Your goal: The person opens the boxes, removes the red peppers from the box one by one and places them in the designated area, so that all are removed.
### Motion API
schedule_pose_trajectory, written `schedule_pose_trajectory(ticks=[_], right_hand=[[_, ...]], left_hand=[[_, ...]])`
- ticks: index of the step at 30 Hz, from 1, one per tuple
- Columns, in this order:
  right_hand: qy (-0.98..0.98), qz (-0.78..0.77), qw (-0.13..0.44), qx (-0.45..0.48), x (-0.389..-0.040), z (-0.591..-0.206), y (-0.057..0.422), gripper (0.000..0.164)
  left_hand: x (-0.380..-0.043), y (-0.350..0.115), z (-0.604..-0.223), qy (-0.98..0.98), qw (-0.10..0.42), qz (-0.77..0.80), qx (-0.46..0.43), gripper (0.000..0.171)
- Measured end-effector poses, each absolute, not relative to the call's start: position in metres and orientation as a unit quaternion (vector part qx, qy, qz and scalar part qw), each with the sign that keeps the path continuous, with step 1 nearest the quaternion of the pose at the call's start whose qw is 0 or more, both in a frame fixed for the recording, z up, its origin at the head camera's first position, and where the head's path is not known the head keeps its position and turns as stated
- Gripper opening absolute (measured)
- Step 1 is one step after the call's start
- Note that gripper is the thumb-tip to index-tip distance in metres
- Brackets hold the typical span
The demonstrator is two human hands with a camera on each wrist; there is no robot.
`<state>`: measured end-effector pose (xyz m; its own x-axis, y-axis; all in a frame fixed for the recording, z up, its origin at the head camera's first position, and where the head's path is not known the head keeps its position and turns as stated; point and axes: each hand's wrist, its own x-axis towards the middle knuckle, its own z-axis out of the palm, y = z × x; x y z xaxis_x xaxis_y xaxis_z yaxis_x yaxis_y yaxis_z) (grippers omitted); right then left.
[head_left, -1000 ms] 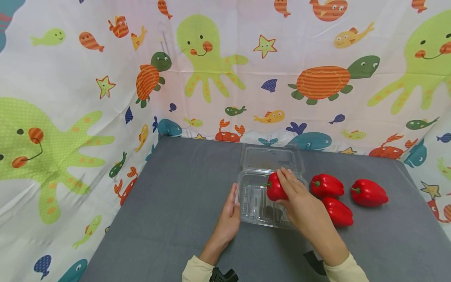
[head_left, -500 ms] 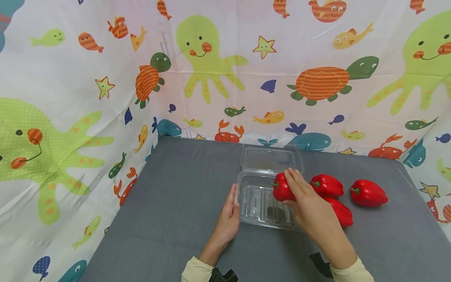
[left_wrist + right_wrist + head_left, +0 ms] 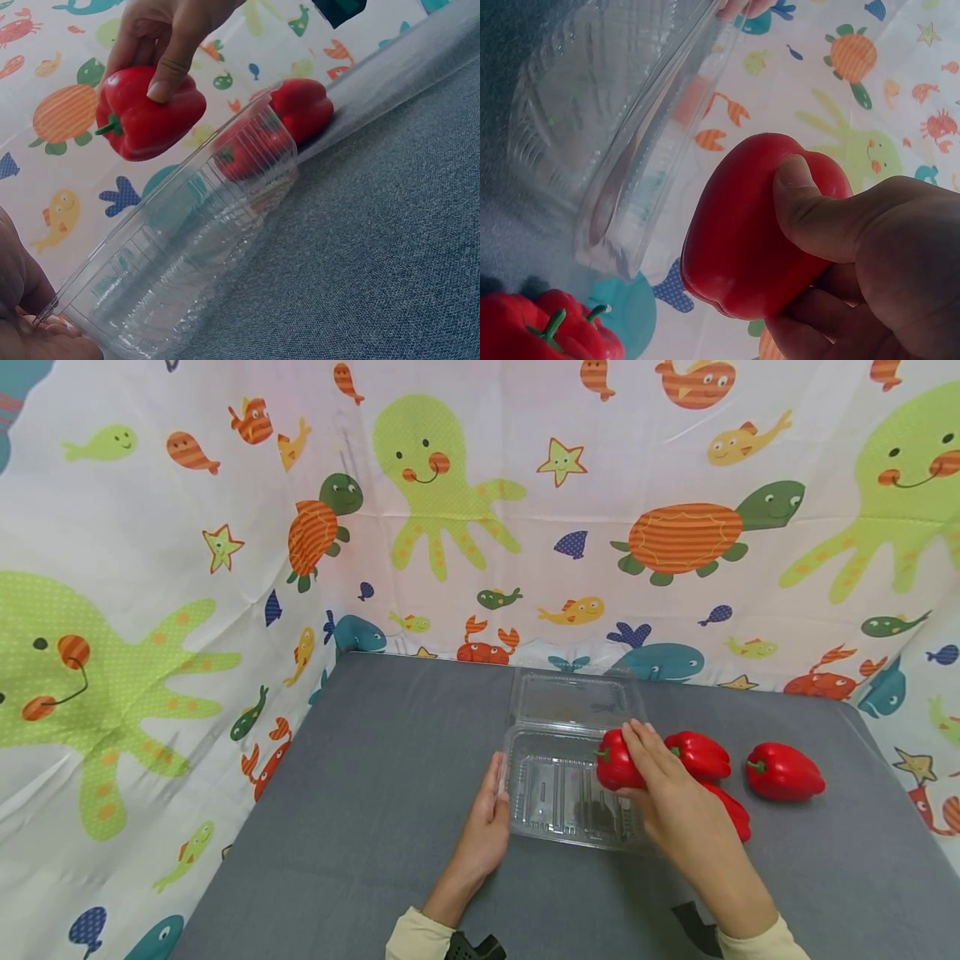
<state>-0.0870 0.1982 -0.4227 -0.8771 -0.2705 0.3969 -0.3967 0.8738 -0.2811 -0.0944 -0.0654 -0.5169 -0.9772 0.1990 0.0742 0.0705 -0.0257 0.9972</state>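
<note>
My right hand [image 3: 678, 814] grips a red bell pepper [image 3: 617, 762] between thumb and fingers, its green stem pointing left. In the left wrist view this pepper [image 3: 142, 124] hangs above the rim of a clear plastic container [image 3: 551, 797]. The container lies with its hinged lid [image 3: 573, 697] laid back, and no pepper rests in its base. Along the container's left side, my left hand [image 3: 482, 835] touches the rim with fingers mostly straight. In the right wrist view the thumb presses the side of the held pepper [image 3: 742, 232]; the other fingers are partly hidden behind it.
Right of the container lie three more red bell peppers: one at the back [image 3: 701, 755], one in front of it [image 3: 731, 814] partly covered by my right hand, and one farther right [image 3: 784, 772]. A sea-animal print curtain [image 3: 465, 543] borders the grey table [image 3: 360, 793].
My right hand has carried the pepper rightward over the container, toward the peppers on the table. The left hand and the container have stayed in place.
</note>
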Motion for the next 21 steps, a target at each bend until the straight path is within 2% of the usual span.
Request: schedule_pose_trajectory(ticks=[21], right_hand=[[-0.955,0.183,0.174,0.156,-0.085,-0.419,0.221,0.104]], left_hand=[[-0.095,-0.066,-0.516,0.693,0.047,0.713,0.101,0.064]])
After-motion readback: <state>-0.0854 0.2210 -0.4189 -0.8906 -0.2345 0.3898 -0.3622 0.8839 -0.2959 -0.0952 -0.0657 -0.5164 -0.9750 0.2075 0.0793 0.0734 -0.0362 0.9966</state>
